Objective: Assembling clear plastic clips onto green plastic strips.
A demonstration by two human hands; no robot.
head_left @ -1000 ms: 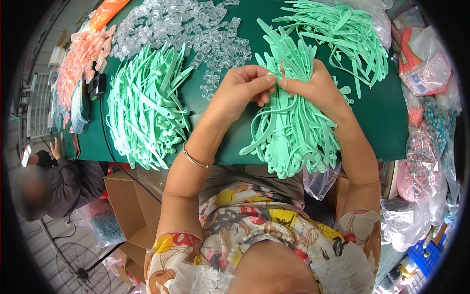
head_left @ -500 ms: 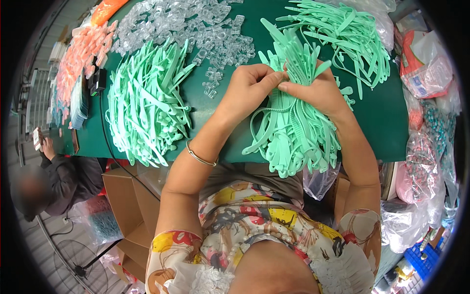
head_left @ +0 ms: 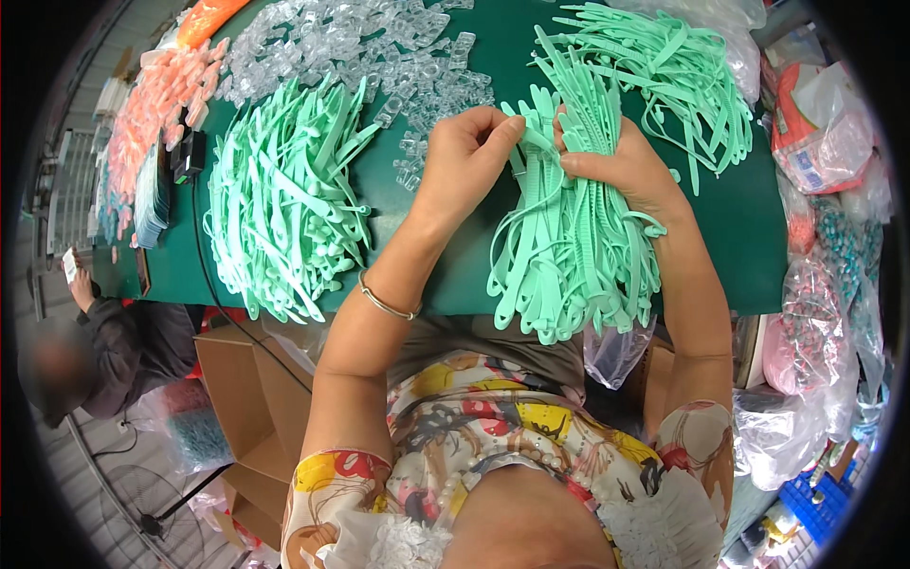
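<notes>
My right hand (head_left: 621, 163) grips a thick bunch of mint-green plastic straps (head_left: 569, 256) that hangs over the near edge of the green table (head_left: 749, 237). My left hand (head_left: 466, 152) pinches the top end of one strap in that bunch, fingertips against the right hand. A heap of clear plastic clips (head_left: 379, 57) lies just beyond my left hand. A pile of mint-green straps (head_left: 284, 199) lies to the left, and another loose pile of the same straps (head_left: 664, 66) lies beyond my right hand.
Orange plastic pieces (head_left: 152, 104) and a small black device (head_left: 186, 154) lie at the table's far left. Plastic bags of parts (head_left: 815, 284) crowd the right side. A cardboard box (head_left: 256, 398) stands below the table. Another person (head_left: 104, 351) sits at lower left.
Both hands have stayed together at the top of the strap bunch. My left fingers have shifted their pinch on one strap's end while the right hand keeps holding the bunch.
</notes>
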